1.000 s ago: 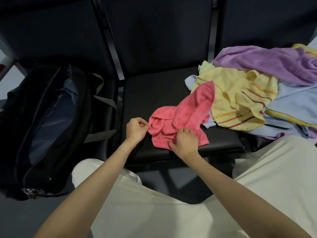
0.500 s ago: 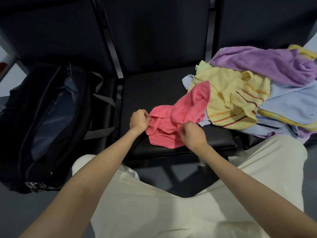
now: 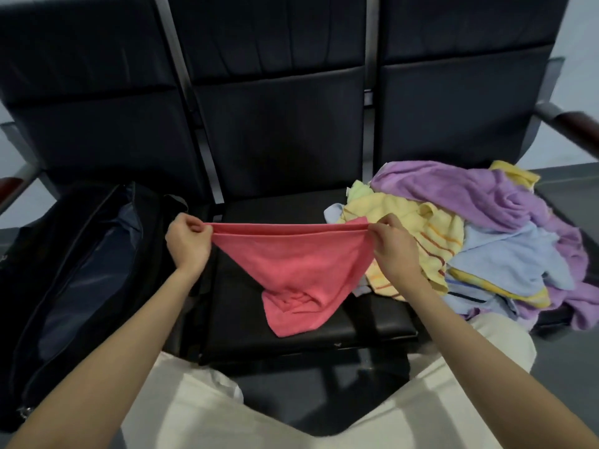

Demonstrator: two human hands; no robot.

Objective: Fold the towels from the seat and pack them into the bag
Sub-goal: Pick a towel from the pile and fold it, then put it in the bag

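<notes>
Pink towel (image 3: 291, 267): stretched by its top edge above the middle seat (image 3: 356, 322), lower part sagging onto the cushion. Left hand (image 3: 188, 241): fingers curled, pinching the towel's left corner. Right hand (image 3: 395, 244): fingers curled, pinching the right corner. Heap of towels (image 3: 486, 234): yellow striped, purple, light blue, lying to the right across the neighbouring seat. Black bag (image 3: 81, 270): open, standing to the left of the seat.

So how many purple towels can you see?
1 for sure: a purple towel draped over the top of the pile on the right seat. Purple cloth also shows at the pile's lower right edge; it may be the same towel or a second, and more could be buried.
</notes>
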